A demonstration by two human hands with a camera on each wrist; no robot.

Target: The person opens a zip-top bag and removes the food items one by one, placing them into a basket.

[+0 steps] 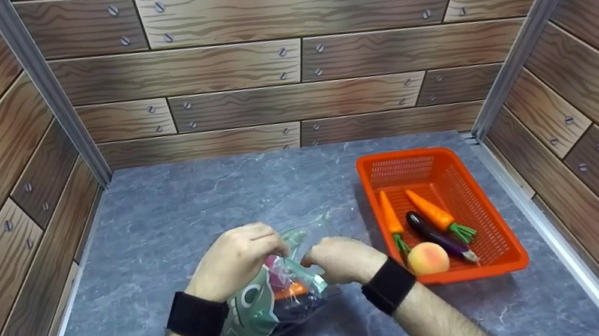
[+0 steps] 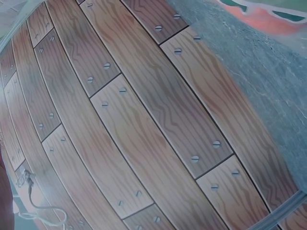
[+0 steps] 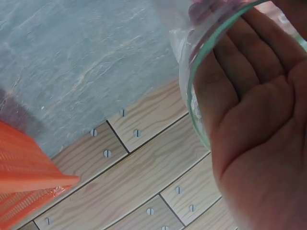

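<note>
Two hands low on the grey table (image 1: 161, 215), close together, both up at the top of a see-through bag (image 1: 274, 309). Left hand (image 1: 233, 261) curled over one side of the bag's mouth, fingers bent round the edge and pinching it. Right hand (image 1: 342, 259) gripping the other side, with the thin green rim of the bag (image 3: 192, 96) running across the fingers (image 3: 240, 62) in the right wrist view. Held from both sides like that so the mouth stays up and the soft plastic does not flop down. Bag lying on the table just in front of the wrists, green print on its side, with something pink, something orange and something dark inside; too squashed to tell what each one is. Orange basket (image 1: 497, 256) just to the right, near the right hand but not touching it, so easy to reach. Inside it, two carrots (image 1: 432, 215), a dark eggplant (image 1: 429, 231) and a peach (image 1: 428, 258), all lying loose at the near end. Black bands on both wrists. Wood-look walls all round the table. Left wrist view mostly wall, with only a blurry corner of the bag at the top.
</note>
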